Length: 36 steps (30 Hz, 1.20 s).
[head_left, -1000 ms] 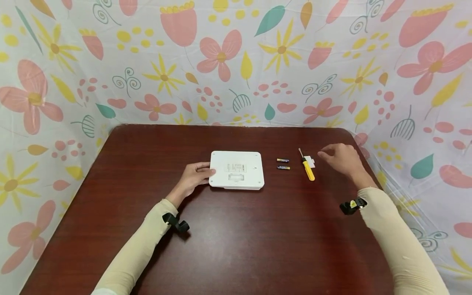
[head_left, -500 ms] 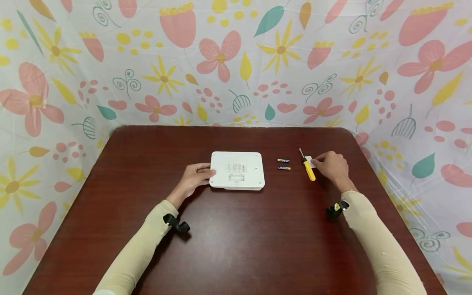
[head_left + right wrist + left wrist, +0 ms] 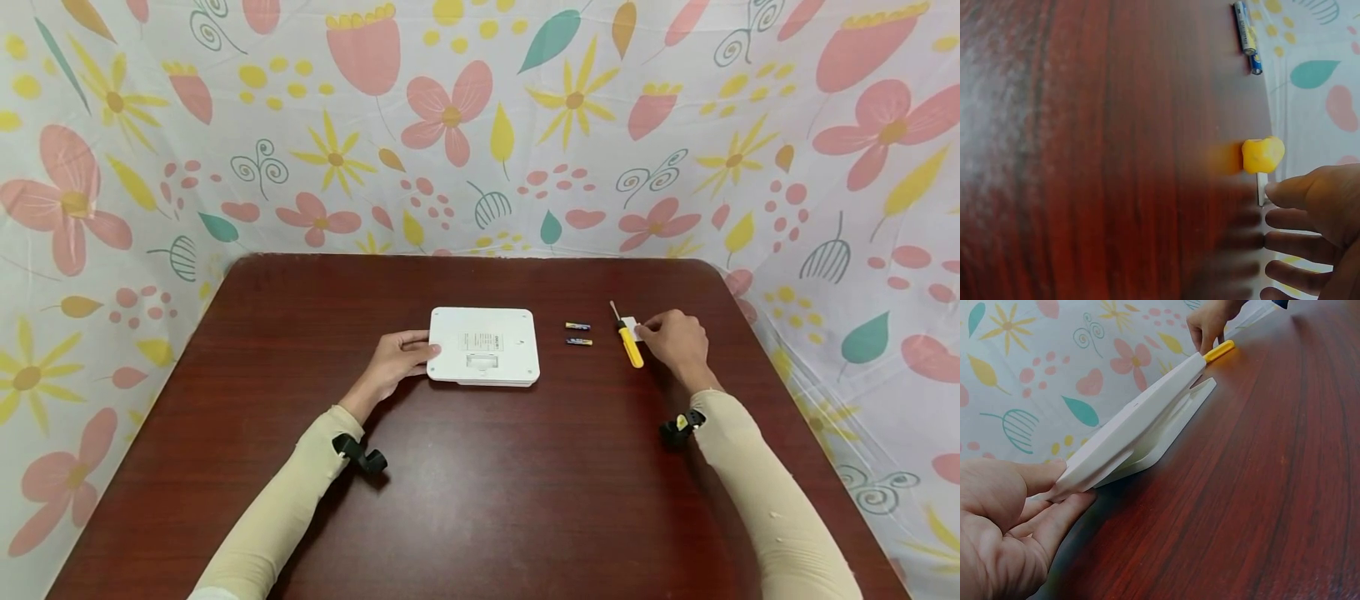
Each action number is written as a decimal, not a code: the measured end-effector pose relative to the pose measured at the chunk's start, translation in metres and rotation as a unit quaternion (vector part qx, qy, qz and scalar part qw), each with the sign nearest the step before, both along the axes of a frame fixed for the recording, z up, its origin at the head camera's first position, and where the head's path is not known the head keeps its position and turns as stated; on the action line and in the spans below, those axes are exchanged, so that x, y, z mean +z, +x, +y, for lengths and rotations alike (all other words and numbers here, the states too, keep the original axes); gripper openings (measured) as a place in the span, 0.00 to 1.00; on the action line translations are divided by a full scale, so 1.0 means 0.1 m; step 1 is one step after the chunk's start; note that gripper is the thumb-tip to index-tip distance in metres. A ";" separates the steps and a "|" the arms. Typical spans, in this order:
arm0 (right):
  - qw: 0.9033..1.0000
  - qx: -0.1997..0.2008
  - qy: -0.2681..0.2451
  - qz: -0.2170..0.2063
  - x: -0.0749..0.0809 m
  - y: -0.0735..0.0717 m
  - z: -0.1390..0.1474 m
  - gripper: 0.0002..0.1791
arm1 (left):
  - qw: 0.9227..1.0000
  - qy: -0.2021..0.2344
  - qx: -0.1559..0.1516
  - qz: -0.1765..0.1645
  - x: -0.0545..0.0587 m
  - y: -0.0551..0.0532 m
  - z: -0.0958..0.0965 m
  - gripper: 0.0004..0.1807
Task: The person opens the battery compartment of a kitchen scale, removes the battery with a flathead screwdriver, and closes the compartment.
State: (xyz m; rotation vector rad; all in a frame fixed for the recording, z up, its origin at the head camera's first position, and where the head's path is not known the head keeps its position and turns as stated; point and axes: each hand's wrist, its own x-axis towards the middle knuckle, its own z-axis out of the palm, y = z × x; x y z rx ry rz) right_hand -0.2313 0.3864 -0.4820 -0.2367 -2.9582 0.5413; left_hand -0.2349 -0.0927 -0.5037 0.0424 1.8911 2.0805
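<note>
A white kitchen scale (image 3: pixel 480 325), underside up, lies mid-table with its battery compartment uncovered. My left hand (image 3: pixel 395 358) holds its left edge, thumb on top and fingers beneath. In the left wrist view, the scale (image 3: pixel 1141 412) looks tilted, with a gap under its upper plate near the left hand (image 3: pixel 1010 519). On the right, my right hand (image 3: pixel 677 342) reaches down to a small white cover (image 3: pixel 632 327) beside a yellow-handled screwdriver (image 3: pixel 630 343). In the right wrist view, my thumb touches the cover (image 3: pixel 1261 187); the fingers of this hand (image 3: pixel 1316 231) are extended and spread.
Two small batteries, an upper one (image 3: pixel 577 326) and a lower one (image 3: pixel 578 342), lie between the scale and the screwdriver. The dark wooden table (image 3: pixel 480 483) reaches back to a flower-patterned cloth (image 3: pixel 450 167), which also hangs along both sides.
My right hand has moved left and down to the white cover, and has stayed nearly still over the last half second. My left hand and the scale have kept their place.
</note>
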 end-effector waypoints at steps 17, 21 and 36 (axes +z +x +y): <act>0.999 -0.022 -0.009 0.025 -0.02 -0.01 0.03 0.15 | 1.000 -0.003 0.000 0.001 0.00 0.00 -0.01 0.24; 0.999 -0.027 -0.016 0.040 -0.01 -0.01 0.05 0.15 | 1.000 -0.003 -0.001 0.001 -0.01 -0.01 -0.01 0.24; 0.993 -0.003 -0.026 0.116 0.12 0.08 0.12 0.16 | 1.000 -0.003 -0.003 0.008 0.01 0.01 -0.01 0.25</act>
